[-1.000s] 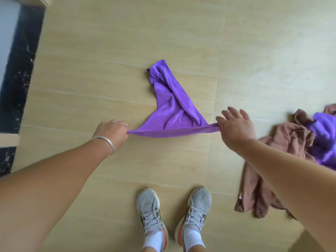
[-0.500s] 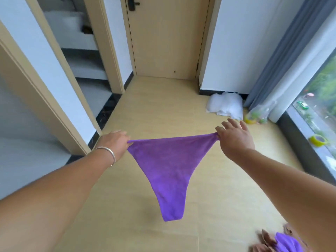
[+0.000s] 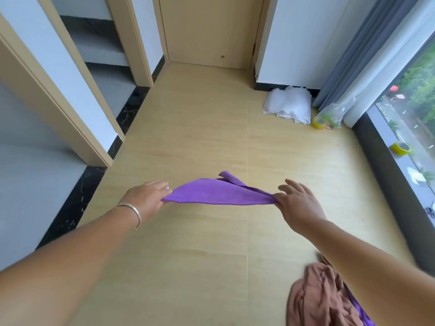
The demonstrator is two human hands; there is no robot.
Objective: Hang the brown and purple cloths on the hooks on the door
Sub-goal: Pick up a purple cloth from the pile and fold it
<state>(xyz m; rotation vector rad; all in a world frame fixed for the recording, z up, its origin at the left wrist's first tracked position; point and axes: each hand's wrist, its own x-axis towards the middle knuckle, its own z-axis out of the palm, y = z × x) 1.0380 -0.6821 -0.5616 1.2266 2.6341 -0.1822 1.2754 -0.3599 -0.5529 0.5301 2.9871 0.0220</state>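
A purple cloth [image 3: 219, 194] is stretched level in the air between my two hands. My left hand [image 3: 148, 200], with a silver bangle on its wrist, pinches the cloth's left corner. My right hand [image 3: 297, 203] grips the right corner, fingers spread above it. The cloth's loose end is flipped up toward the far side. A crumpled brown cloth [image 3: 322, 300] lies on the floor at the lower right, with a strip of another purple cloth [image 3: 363, 315] showing at its right edge. A tan door [image 3: 209, 27] stands shut at the far end; no hooks are in view.
Tan floor tiles [image 3: 188, 137] run from me to the door. White plastic bags [image 3: 288, 105] and a clear bag with yellow tape [image 3: 327, 118] lie by the grey curtain [image 3: 348, 64]. A window ledge with a tape roll [image 3: 401, 148] runs along the right. Open doorways are on the left.
The purple cloth was lifted off the floor and hung down from both hands; now its lower end has swung up and it lies flat between them. The view dipped slightly downward.
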